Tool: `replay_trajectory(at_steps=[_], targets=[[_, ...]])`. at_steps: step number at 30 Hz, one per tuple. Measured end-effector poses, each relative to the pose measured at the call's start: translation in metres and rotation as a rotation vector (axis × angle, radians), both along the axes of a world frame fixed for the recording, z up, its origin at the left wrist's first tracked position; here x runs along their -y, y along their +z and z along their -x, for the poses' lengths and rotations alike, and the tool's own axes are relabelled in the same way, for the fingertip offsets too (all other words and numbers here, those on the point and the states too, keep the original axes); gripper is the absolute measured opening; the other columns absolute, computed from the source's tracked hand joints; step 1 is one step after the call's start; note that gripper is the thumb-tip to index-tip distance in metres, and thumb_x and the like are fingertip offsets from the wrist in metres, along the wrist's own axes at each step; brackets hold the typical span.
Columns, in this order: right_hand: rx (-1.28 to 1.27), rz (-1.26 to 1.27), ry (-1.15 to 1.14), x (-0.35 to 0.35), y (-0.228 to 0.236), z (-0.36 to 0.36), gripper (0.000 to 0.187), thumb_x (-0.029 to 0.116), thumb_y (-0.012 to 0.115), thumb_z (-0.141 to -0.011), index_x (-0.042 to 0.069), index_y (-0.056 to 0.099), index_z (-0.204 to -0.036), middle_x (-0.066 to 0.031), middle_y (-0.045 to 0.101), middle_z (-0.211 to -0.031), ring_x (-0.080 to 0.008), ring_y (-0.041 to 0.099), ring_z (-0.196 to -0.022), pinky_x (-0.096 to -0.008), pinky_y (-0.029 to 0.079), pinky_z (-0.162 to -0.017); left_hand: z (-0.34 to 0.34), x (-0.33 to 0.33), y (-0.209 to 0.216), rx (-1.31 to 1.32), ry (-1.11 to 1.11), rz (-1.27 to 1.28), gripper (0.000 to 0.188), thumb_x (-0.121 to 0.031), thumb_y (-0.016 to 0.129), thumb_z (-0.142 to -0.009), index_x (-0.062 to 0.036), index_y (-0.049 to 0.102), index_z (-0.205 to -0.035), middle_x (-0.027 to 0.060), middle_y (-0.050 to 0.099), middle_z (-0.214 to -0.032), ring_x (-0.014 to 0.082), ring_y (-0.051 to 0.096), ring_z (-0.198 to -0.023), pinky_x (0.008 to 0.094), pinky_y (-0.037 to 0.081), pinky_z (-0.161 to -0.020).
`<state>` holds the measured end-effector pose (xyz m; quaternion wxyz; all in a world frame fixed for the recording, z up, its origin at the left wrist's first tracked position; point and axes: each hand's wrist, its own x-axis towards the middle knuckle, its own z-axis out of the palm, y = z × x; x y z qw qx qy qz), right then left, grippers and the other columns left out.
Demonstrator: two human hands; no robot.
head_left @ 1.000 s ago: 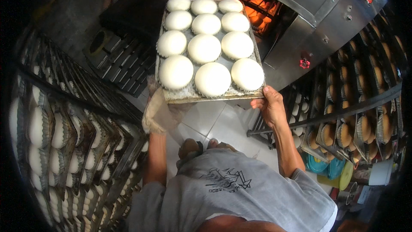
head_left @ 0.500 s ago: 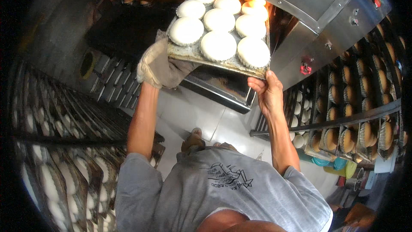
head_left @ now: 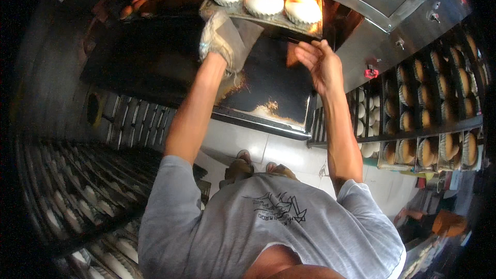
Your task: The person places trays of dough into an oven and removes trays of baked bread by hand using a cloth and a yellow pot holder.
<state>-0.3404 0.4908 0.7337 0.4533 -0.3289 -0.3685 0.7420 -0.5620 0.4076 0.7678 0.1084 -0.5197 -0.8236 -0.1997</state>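
Observation:
A metal baking tray (head_left: 263,19) sits partly inside the glowing oven mouth. Pale, round buns (head_left: 264,4) in fluted cups stand on it, their far sides lit orange. My left hand (head_left: 223,41) wears a worn cloth mitt and grips the tray's near left edge; the mitt hides the fingers. Just off the tray's near right corner is my bare right hand (head_left: 324,64), its fingers stretched out and holding nothing. Below both hands lies the dark, stained oven door (head_left: 266,85), folded down.
Browned buns (head_left: 139,6) show deeper in the oven at left. The steel oven front (head_left: 382,46) carries switches and a red knob (head_left: 371,72). At right, a rack (head_left: 413,137) holds browned buns; another rack (head_left: 77,175) with pale ones stands at left. A person's arm (head_left: 413,214) appears at lower right.
The tray has moved away from me into the oven, leaving only its near part showing. My left hand went with it. My right hand has let go of the tray's corner.

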Motion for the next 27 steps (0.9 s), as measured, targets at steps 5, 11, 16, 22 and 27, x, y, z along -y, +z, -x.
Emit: replay_trajectory(at_steps=[5,11,16,22,27], targets=[[0.22,-0.044,0.052,0.061,-0.015,-0.057,0.04,0.024,0.045,-0.103,-0.009,0.048,-0.126,-0.0222,0.066,-0.105,-0.0274,0.07,-0.086,-0.0349,0.06,-0.077,0.037,-0.076,-0.027,0.331,0.111,0.013,0.036,-0.044,0.054,-0.09,-0.0108,0.063,-0.101,0.0073,0.067,-0.094,0.0233,0.064,-0.085,0.0347,0.048,-0.077],[0.272,0.085,-0.103,0.122,-0.048,-0.133,0.038,0.021,0.051,-0.101,-0.008,0.05,-0.125,-0.0194,0.067,-0.098,-0.0244,0.071,-0.081,-0.0323,0.06,-0.073,0.064,-0.147,-0.051,1.575,0.019,-0.273,0.044,-0.048,0.043,-0.098,-0.0107,0.065,-0.091,0.0042,0.069,-0.091,0.0192,0.063,-0.08,0.0337,0.046,-0.075],[0.342,0.158,-0.275,0.156,-0.062,-0.177,0.039,0.021,0.053,-0.099,-0.007,0.051,-0.126,-0.0199,0.066,-0.1,-0.0249,0.07,-0.082,-0.0326,0.06,-0.073,0.083,-0.183,-0.062,1.889,-0.177,-0.262,0.045,-0.048,0.044,-0.098,-0.0092,0.065,-0.087,0.005,0.069,-0.089,0.0198,0.063,-0.078,0.035,0.047,-0.076],[0.245,0.183,-0.267,0.164,-0.075,-0.217,0.036,0.025,0.057,-0.099,-0.002,0.055,-0.122,-0.0167,0.068,-0.099,-0.0225,0.07,-0.08,-0.0317,0.059,-0.072,0.075,-0.196,-0.059,1.524,-0.316,-0.273,0.04,-0.045,0.047,-0.097,-0.0091,0.064,-0.093,0.0058,0.067,-0.094,0.0216,0.062,-0.083,0.0366,0.048,-0.078],[0.328,0.185,-0.584,0.167,-0.145,-0.343,0.035,0.028,0.055,-0.099,-0.003,0.057,-0.117,-0.0158,0.068,-0.093,-0.0216,0.068,-0.074,-0.0319,0.058,-0.066,0.014,-0.113,-0.048,1.029,-0.34,-0.57,0.037,-0.044,0.05,-0.096,-0.009,0.062,-0.098,0.0065,0.066,-0.098,0.0232,0.062,-0.086,0.0379,0.049,-0.08]])
